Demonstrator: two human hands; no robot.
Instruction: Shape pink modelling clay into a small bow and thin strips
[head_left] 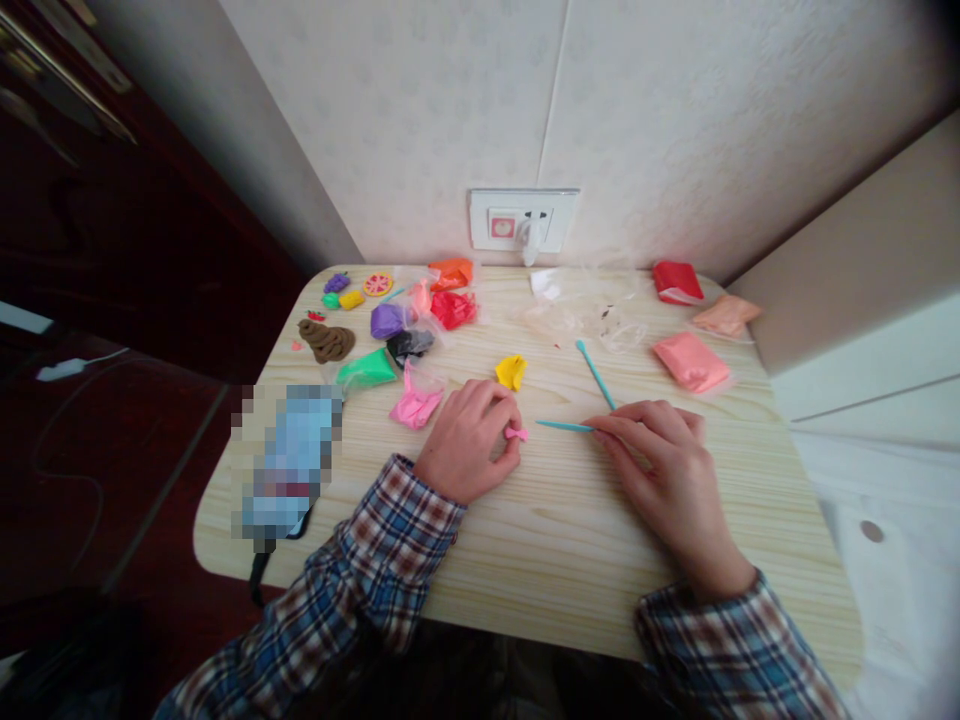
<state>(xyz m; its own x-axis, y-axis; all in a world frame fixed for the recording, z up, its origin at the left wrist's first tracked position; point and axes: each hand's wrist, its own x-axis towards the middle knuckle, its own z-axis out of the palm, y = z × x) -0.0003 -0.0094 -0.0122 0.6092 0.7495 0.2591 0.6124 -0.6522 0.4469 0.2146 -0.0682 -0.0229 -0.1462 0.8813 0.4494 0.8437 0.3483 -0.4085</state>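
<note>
Between the thumb and fingers of my left hand [474, 440] is a small pink piece of modelling clay [517, 434], partly hidden by the fingers. My right hand [660, 470] pinches a thin blue modelling tool [564, 426], its pointed tip aimed left at the pink clay with a gap between them. A second blue tool [595, 373] with a rounded end lies just beyond my right hand, its near end close to my fingers. A yellow lump of clay [511, 373] rests on the table past my left hand.
Bags of clay in pink [416, 405], green [366, 369], black [410, 346] and purple [387, 320] lie left. Several small clay figures and a brown coil [328, 342] are behind. A blurred phone [292, 460] with a cable sits left; red [677, 281] and salmon bags [691, 361] lie right.
</note>
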